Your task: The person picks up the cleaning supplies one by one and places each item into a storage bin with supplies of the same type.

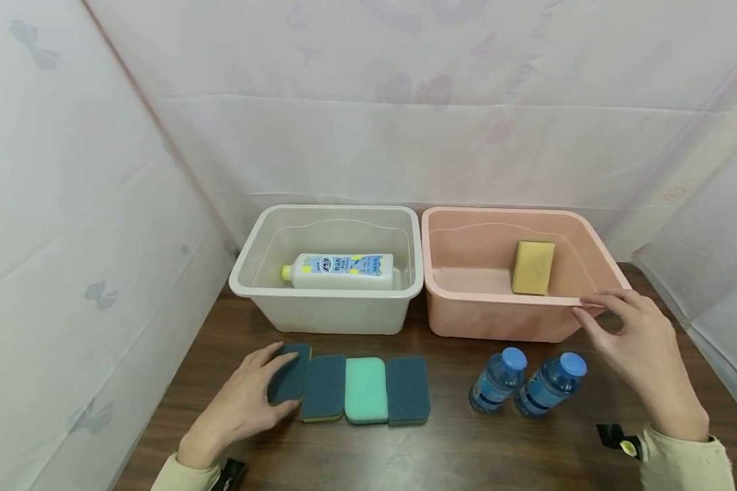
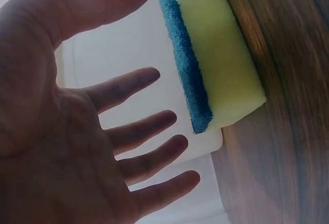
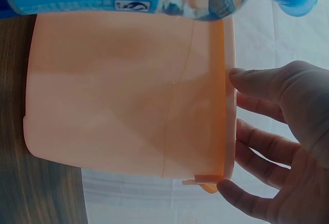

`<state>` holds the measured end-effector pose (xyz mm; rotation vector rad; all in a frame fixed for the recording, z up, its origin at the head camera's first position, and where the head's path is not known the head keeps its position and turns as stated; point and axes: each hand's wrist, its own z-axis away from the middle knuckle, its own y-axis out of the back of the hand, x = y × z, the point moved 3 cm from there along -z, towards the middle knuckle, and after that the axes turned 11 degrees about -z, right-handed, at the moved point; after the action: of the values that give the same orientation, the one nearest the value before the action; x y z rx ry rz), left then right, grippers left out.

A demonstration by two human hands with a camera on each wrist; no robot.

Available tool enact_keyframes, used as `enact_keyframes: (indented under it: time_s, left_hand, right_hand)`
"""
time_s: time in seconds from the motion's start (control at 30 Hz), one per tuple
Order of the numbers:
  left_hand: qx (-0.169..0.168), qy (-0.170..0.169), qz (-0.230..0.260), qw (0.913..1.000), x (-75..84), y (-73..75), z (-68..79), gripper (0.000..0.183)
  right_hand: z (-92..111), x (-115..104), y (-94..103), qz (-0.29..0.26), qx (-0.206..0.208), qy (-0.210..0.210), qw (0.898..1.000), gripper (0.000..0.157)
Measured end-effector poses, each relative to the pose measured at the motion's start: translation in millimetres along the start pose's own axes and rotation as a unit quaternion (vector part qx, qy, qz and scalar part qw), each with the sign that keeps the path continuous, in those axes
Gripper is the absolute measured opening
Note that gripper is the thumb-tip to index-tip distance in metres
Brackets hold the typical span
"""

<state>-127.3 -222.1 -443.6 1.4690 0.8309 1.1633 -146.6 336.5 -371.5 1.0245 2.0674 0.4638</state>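
Note:
My left hand (image 1: pixel 246 399) hovers at the leftmost of several dish sponges, fingers spread around its dark green scouring top (image 1: pixel 287 375). In the left wrist view the fingers are nearly straight, apart from the yellow sponge body (image 2: pixel 221 59). Beside it in the row lie another dark-topped sponge (image 1: pixel 324 387), a mint-green sponge (image 1: pixel 366 390) and a dark one (image 1: pixel 408 390). With my right hand (image 1: pixel 641 341) I pinch the front rim of the pink bin (image 1: pixel 497 317) near its right corner, thumb outside, other fingertips partly hidden behind the rim. A yellow sponge (image 1: pixel 533 267) leans inside that bin.
Left of the pink bin stands a white bin (image 1: pixel 331 312) with a white detergent bottle (image 1: pixel 344 271) lying in it. Two blue-capped water bottles (image 1: pixel 497 382) (image 1: pixel 550 385) stand in front of the pink bin, left of my right forearm. White sheeting (image 1: pixel 344 150) encloses the wooden table.

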Motion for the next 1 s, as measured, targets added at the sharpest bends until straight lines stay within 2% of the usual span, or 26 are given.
enact_keyframes:
  time_s: [0.37, 0.67, 1.0]
  left_hand:
    - [-0.041, 0.006, 0.005, 0.9991, -3.0, -6.2, 3.1, 0.083]
    - [-0.015, -0.003, 0.017, 0.9997, -4.3, -6.5, 0.0, 0.080]
    - [-0.039, 0.011, 0.020, 0.9990, -8.6, -7.8, -5.1, 0.074]
  right_hand:
    - [-1.9, -1.7, -0.7, -0.005, -0.001, 0.008, 1.000, 0.021]
    - [-1.0, -0.2, 0.2, -0.005, 0.000, 0.001, 1.000, 0.020]
    - [0.6, -0.4, -0.6, -0.009, -0.005, -0.007, 1.000, 0.020]
